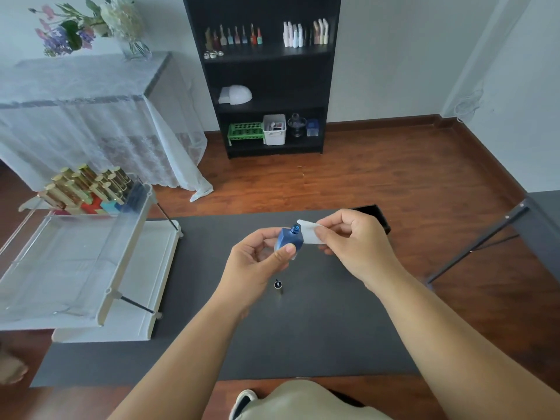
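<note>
My left hand (257, 262) grips a small blue nail polish bottle (290, 241) with its cap off and its neck pointing up and away. My right hand (354, 237) pinches a white wipe (309, 233) right beside the bottle's neck. Below both hands, the bottle's cap with its brush (278, 285) stands on the dark grey mat (212, 344).
A clear plastic tiered rack (75, 262) stands on the left, holding several gold-capped bottles (88, 184) at its back. A black phone (374, 215) lies behind my right hand. Farther off are a black shelf unit (263, 74), a lace-covered table (85, 116) and a metal table leg (478, 244).
</note>
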`<action>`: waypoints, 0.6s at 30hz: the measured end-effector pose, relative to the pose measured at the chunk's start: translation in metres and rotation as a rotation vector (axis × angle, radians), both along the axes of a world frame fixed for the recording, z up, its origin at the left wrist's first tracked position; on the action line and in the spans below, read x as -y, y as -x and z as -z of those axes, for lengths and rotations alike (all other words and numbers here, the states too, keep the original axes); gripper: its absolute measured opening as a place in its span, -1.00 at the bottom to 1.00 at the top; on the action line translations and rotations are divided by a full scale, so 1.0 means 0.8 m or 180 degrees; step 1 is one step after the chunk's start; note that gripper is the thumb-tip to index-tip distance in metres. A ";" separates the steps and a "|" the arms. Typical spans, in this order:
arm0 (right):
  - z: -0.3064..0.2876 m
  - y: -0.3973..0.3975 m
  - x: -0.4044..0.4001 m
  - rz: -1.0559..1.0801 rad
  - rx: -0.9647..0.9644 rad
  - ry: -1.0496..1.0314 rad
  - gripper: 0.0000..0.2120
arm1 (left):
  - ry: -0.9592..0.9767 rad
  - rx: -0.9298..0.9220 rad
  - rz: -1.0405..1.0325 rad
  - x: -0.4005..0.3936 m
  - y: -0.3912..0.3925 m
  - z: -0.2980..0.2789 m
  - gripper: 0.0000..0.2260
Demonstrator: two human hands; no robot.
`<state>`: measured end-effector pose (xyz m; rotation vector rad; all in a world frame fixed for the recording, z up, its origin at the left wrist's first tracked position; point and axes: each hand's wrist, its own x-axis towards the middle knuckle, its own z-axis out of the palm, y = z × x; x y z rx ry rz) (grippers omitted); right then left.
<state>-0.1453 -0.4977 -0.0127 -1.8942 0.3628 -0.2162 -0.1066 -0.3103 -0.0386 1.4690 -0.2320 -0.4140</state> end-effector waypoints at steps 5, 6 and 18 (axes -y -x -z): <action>-0.016 0.004 -0.029 -0.0130 0.0201 0.0510 -0.93 | -0.0178 0.0063 -0.0113 -0.016 0.009 0.000 -0.80; -0.018 0.003 -0.036 -0.0245 0.0184 0.0531 -0.94 | -0.0203 0.0083 -0.0157 -0.022 0.011 0.000 -0.81; -0.016 0.005 -0.036 -0.0759 -0.0362 -0.2102 -0.81 | -0.0242 0.0154 -0.0294 -0.030 0.011 0.002 -0.80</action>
